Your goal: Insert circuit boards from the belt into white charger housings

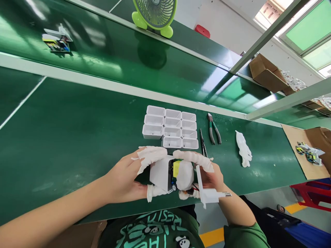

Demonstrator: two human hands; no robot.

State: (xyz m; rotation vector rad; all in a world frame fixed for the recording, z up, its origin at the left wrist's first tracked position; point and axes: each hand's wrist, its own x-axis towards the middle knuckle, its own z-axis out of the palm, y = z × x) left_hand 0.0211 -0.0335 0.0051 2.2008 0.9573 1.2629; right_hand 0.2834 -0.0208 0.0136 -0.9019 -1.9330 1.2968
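Note:
My left hand (pixel 126 174) is closed around a white plastic housing (pixel 158 175), its fingers on top and thumb below. My right hand (pixel 213 175) grips a circuit board (pixel 176 169) with a yellow part and a white padded-looking lump on it. The board's left end is at the housing's open side; how far inside it sits I cannot tell. A white end plate with plug pins (pixel 210 195) hangs at the board's right, joined by wires. White coverings wrap several fingertips on both hands. Just beyond stand rows of open white plastic cases (pixel 153 136).
Right of the cases lie tweezers (pixel 203 143), cutting pliers (pixel 211 129) and a crumpled white piece (pixel 243 148). Cardboard (pixel 292 148) at far right bears circuit boards (pixel 311 153). On the raised shelf are another board assembly (pixel 57 39) and a green fan (pixel 156 10).

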